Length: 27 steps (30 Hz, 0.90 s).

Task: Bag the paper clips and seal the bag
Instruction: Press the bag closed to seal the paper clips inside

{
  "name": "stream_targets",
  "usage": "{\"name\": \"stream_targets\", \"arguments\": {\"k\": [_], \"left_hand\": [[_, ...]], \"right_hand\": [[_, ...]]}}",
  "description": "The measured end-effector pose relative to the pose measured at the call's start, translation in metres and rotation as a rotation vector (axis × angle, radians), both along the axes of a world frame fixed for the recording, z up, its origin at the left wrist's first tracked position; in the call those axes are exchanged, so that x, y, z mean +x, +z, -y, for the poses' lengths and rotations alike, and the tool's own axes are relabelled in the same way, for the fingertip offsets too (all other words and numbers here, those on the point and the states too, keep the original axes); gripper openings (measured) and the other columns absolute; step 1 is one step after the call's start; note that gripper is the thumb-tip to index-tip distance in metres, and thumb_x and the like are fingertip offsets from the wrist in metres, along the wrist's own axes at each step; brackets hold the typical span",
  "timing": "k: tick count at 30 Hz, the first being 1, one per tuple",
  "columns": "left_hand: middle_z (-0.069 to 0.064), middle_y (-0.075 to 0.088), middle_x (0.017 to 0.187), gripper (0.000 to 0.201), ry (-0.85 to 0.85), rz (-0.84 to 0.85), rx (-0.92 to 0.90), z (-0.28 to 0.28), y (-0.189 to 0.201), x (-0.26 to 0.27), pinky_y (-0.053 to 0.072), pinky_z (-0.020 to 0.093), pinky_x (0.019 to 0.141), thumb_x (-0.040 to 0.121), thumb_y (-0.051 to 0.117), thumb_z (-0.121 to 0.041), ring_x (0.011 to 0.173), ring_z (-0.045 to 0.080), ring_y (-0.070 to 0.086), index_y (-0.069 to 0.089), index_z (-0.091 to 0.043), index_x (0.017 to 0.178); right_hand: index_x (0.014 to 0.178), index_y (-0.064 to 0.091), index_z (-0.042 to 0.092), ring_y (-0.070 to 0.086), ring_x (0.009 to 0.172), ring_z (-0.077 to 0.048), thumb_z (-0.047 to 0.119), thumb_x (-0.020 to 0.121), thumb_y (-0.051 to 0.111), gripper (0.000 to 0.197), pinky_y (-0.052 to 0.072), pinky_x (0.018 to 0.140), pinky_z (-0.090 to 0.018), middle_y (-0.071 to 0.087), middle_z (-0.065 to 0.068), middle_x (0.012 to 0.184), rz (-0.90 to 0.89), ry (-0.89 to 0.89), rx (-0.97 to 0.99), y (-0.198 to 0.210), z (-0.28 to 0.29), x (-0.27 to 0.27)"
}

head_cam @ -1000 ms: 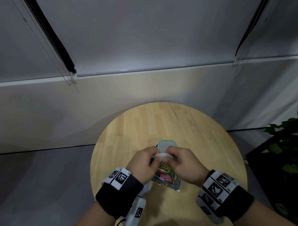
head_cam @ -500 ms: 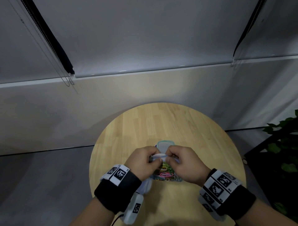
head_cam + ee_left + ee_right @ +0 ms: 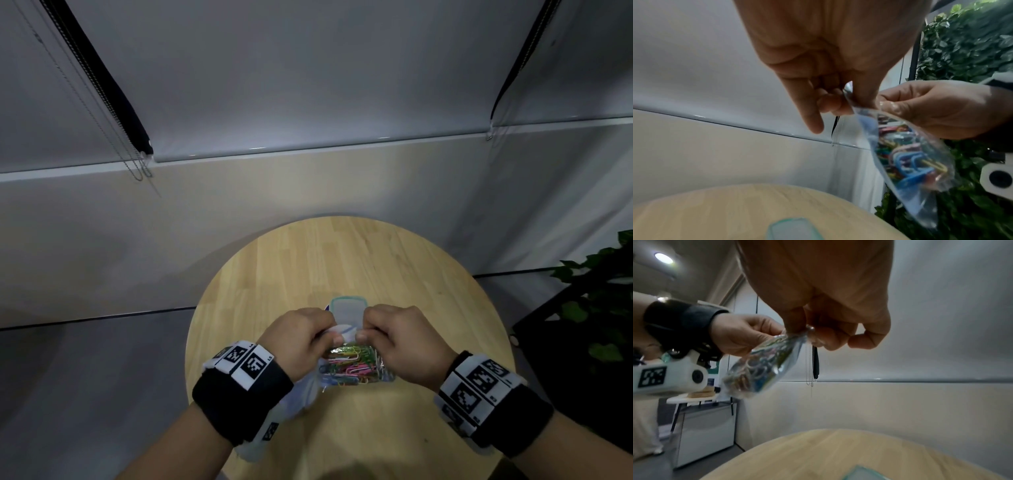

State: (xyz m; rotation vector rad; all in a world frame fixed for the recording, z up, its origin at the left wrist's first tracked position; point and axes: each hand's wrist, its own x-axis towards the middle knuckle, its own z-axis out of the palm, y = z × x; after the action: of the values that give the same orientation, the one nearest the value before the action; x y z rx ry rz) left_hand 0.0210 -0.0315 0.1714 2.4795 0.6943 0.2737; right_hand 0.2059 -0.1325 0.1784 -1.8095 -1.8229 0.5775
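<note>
A small clear plastic bag [image 3: 352, 368] full of coloured paper clips [image 3: 346, 366] hangs in the air above the round wooden table [image 3: 376, 267]. My left hand [image 3: 301, 339] pinches the bag's top edge at its left end, and my right hand [image 3: 400, 339] pinches the same edge at its right end. In the left wrist view the bag [image 3: 908, 162] droops from the left hand [image 3: 846, 97], with the right hand [image 3: 931, 107] beside it. The right wrist view shows the bag [image 3: 760, 366] between the right hand [image 3: 809, 332] and the left hand [image 3: 748, 335]. Fingers hide the seal strip.
A small clear box with a teal rim [image 3: 348, 308] lies on the table just beyond my hands. A leafy green plant [image 3: 596, 308] stands at the right of the table. Behind it are a pale wall and roller blinds with bead chains [image 3: 140, 168].
Both hands have lifted the bag a little and drawn slightly apart along its top edge, so the teal-rimmed box shows more between them. The bag hangs more squarely below my fingers.
</note>
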Motion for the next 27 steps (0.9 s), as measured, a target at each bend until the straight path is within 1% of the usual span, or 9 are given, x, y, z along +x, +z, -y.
{"name": "stream_targets", "arguments": {"k": [4,7,11,15,18,20,23,25,27], "left_hand": [[-0.004,0.044,0.067,0.048,-0.072,-0.074,0.064,0.001,-0.005,-0.003,0.032,0.031,0.059,0.082,0.029,-0.057,0.063,0.013,0.038,0.047,-0.014,0.07],[-0.006,0.04,0.057,0.044,-0.075,-0.048,-0.012,0.0,-0.004,-0.003,0.027,0.025,0.053,0.084,0.037,-0.057,0.053,0.008,0.036,0.044,-0.02,0.062],[-0.008,0.034,0.05,0.041,0.064,0.105,-0.38,-0.003,-0.008,-0.003,0.027,0.018,0.048,0.085,0.063,-0.035,0.047,0.003,0.031,0.042,-0.02,0.053],[0.003,0.045,0.062,0.021,0.112,0.113,-0.648,-0.001,-0.018,-0.004,0.043,0.023,0.06,0.088,0.06,-0.01,0.058,0.009,0.043,0.051,0.0,0.072],[-0.001,0.048,0.061,0.025,0.132,0.014,-0.419,0.003,-0.025,0.001,0.036,0.024,0.058,0.088,0.058,-0.014,0.057,0.008,0.04,0.049,-0.018,0.066],[-0.007,0.048,0.058,0.027,0.148,-0.004,-0.291,0.006,-0.029,0.004,0.033,0.018,0.056,0.088,0.058,-0.016,0.054,0.004,0.04,0.048,-0.027,0.066],[-0.011,0.047,0.056,0.018,0.163,-0.029,-0.266,0.009,-0.041,0.009,0.031,0.013,0.052,0.089,0.057,-0.018,0.054,-0.001,0.041,0.054,-0.02,0.071],[-0.011,0.048,0.055,0.015,0.176,-0.049,-0.288,0.011,-0.051,0.012,0.031,0.019,0.053,0.087,0.059,-0.021,0.053,-0.001,0.042,0.057,-0.018,0.073],[-0.012,0.05,0.054,0.017,0.199,-0.037,-0.34,0.012,-0.059,0.017,0.032,0.015,0.053,0.084,0.065,-0.022,0.051,-0.003,0.045,0.058,-0.018,0.069]], "right_hand": [[0.055,0.037,0.024,0.038,0.054,-0.008,0.034,0.08,0.068,0.041,0.032,0.054,-0.029,0.038,0.006,0.052,-0.116,-0.077,-0.068,-0.005,0.005,0.005],[0.056,0.045,0.023,0.036,0.054,-0.006,0.021,0.084,0.067,0.036,0.032,0.055,-0.025,0.039,0.006,0.054,-0.318,-0.084,-0.189,-0.01,0.008,0.008],[0.063,0.053,0.022,0.04,0.049,0.005,0.007,0.089,0.057,0.031,0.034,0.053,-0.012,0.045,0.012,0.051,-0.477,-0.047,-0.269,-0.01,0.012,0.014],[0.065,0.051,0.025,0.037,0.051,0.002,0.008,0.091,0.053,0.031,0.034,0.056,-0.016,0.045,0.011,0.056,-0.431,-0.064,-0.283,-0.016,0.018,0.024],[0.064,0.048,0.03,0.038,0.052,-0.001,0.011,0.091,0.053,0.033,0.033,0.056,-0.019,0.045,0.01,0.057,-0.31,-0.078,-0.249,-0.024,0.02,0.026],[0.061,0.042,0.033,0.039,0.052,-0.002,0.015,0.09,0.053,0.036,0.033,0.056,-0.023,0.044,0.01,0.056,-0.177,-0.087,-0.188,-0.031,0.02,0.027],[0.063,0.037,0.036,0.041,0.056,-0.002,0.025,0.087,0.053,0.031,0.033,0.057,-0.027,0.045,0.012,0.059,-0.053,-0.033,-0.197,-0.043,0.021,0.028],[0.068,0.045,0.033,0.043,0.056,-0.003,0.027,0.083,0.056,0.02,0.033,0.057,-0.024,0.049,0.014,0.06,-0.085,-0.025,-0.248,-0.052,0.022,0.024],[0.07,0.052,0.028,0.044,0.056,-0.005,0.02,0.081,0.06,0.016,0.037,0.058,-0.025,0.051,0.011,0.058,-0.119,-0.064,-0.263,-0.063,0.02,0.021]]}}
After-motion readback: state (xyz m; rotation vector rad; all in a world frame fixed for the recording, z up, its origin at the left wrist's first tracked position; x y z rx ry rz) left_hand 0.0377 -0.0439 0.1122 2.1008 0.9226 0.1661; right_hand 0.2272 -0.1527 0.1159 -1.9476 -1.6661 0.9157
